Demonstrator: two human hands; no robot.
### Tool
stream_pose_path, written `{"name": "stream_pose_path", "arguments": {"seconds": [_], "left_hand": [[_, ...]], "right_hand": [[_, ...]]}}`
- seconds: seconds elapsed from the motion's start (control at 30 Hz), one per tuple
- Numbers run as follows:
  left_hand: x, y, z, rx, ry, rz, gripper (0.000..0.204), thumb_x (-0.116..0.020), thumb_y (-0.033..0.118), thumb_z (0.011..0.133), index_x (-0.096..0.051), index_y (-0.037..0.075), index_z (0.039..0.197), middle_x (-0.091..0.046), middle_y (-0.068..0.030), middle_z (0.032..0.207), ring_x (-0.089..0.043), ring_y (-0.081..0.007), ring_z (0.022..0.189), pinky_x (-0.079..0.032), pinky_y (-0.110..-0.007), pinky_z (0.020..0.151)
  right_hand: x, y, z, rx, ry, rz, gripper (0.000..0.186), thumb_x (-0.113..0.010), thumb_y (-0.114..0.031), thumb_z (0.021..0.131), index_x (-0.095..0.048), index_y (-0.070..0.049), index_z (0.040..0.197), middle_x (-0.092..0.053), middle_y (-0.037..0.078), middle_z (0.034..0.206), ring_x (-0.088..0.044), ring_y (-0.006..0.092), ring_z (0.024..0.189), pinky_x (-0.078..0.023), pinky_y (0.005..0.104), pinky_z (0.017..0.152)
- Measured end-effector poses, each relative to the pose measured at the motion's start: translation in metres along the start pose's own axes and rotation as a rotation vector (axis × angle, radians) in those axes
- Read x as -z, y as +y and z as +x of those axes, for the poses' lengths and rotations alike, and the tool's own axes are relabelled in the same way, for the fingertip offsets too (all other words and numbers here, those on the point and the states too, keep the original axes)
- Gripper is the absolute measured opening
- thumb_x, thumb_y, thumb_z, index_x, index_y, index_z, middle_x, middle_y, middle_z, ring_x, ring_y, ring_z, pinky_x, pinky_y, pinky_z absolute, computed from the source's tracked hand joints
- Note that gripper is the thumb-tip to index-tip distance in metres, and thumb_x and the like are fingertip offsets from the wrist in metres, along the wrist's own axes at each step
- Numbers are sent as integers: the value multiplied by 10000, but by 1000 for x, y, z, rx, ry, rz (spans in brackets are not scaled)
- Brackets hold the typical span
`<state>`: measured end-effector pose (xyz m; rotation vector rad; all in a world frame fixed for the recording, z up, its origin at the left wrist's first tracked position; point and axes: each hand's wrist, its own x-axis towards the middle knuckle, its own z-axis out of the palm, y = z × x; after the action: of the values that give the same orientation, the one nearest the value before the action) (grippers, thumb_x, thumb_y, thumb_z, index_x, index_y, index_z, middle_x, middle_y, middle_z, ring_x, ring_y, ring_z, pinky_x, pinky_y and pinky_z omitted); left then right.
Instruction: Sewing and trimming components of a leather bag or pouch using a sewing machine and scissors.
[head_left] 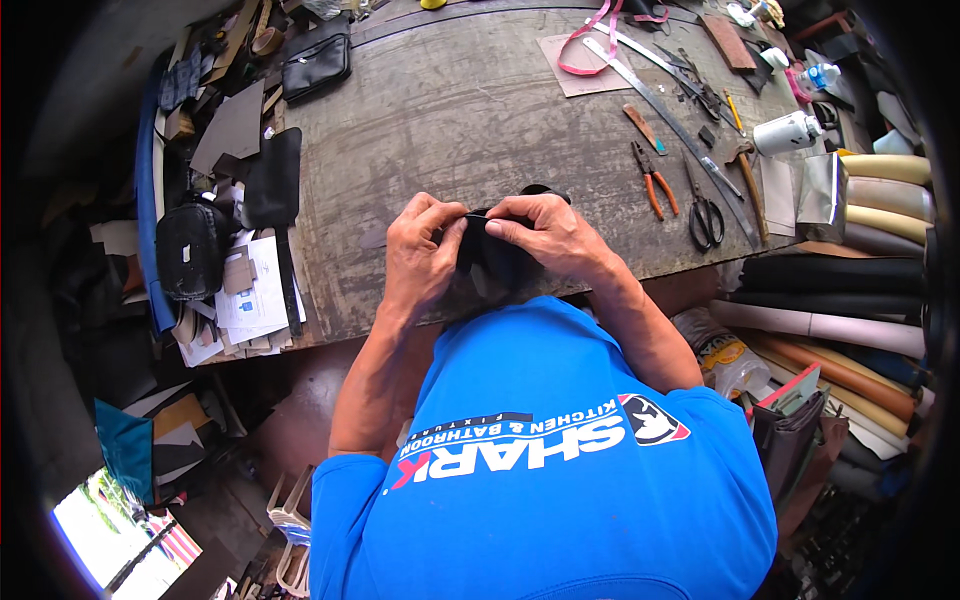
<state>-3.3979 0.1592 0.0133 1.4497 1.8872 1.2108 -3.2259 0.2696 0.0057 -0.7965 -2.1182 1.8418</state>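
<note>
Close to the table's near edge, my left hand (425, 245) and my right hand (548, 235) are nearly together. Thumb and fingers of each are pinched on the upper edge of a dark, leather-like black piece (490, 265). A thin light line shows between the fingertips; I cannot tell whether it is an edge or a thread. The piece hangs down toward my blue shirt, its lower part in shadow. Just beyond my right hand, a rounded black part (545, 190) lies on the worn table (430, 120); whether it joins the held piece is unclear.
To the right lie pliers (655, 185), scissors (706, 222), a hammer (752, 195), a long metal ruler (660, 105) and a white bottle (788, 133). Material rolls (885, 195) are stacked beyond the right edge. At left are a black bag (193, 250), papers (255, 305) and a black pouch (317, 67).
</note>
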Motion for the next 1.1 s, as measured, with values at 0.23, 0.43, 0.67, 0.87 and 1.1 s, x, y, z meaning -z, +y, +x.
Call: {"name": "stream_pose_path", "arguments": {"seconds": [0.23, 0.43, 0.67, 0.87, 1.1], "left_hand": [[19, 3, -12, 146, -90, -172, 134, -683, 2, 836, -721, 21, 963, -586, -38, 813, -576, -127, 737, -454, -271, 663], [26, 5, -17, 136, -140, -211, 130, -682, 14, 846, -723, 23, 969, -588, -23, 827, -571, -110, 749, -450, -258, 689], [29, -1, -18, 199, -187, -333, 120, -672, 29, 860, -710, 20, 973, -588, -18, 845, -594, -105, 804, -457, -255, 729], [31, -3, -20, 251, -229, -425, 129, -661, 27, 861, -703, 12, 981, -587, -18, 852, -599, -109, 844, -466, -265, 776], [35, -11, -15, 206, -283, -396, 133, -660, 23, 847, -696, 13, 975, -580, -20, 851, -569, -112, 828, -457, -265, 779]], "right_hand": [[-13, -1, -5, 93, 41, 59, 198, -667, -170, 932, -677, 9, 1016, -670, 33, 871, -594, 83, 842, -479, 259, 747], [-28, 0, -13, 101, 158, 126, 155, -678, -135, 924, -687, -15, 1023, -672, 27, 879, -594, 74, 846, -483, 245, 759], [-46, 8, -13, 147, 293, 215, 119, -690, -84, 902, -650, -13, 989, -671, 32, 884, -618, 86, 851, -505, 247, 779], [-56, 7, -11, 170, 377, 198, 122, -686, -88, 900, -647, -4, 980, -683, 57, 864, -633, 104, 834, -513, 264, 760], [-55, -2, -10, 145, 333, 184, 126, -664, -75, 921, -651, -13, 1029, -666, 12, 894, -610, 78, 846, -502, 237, 770]]}}
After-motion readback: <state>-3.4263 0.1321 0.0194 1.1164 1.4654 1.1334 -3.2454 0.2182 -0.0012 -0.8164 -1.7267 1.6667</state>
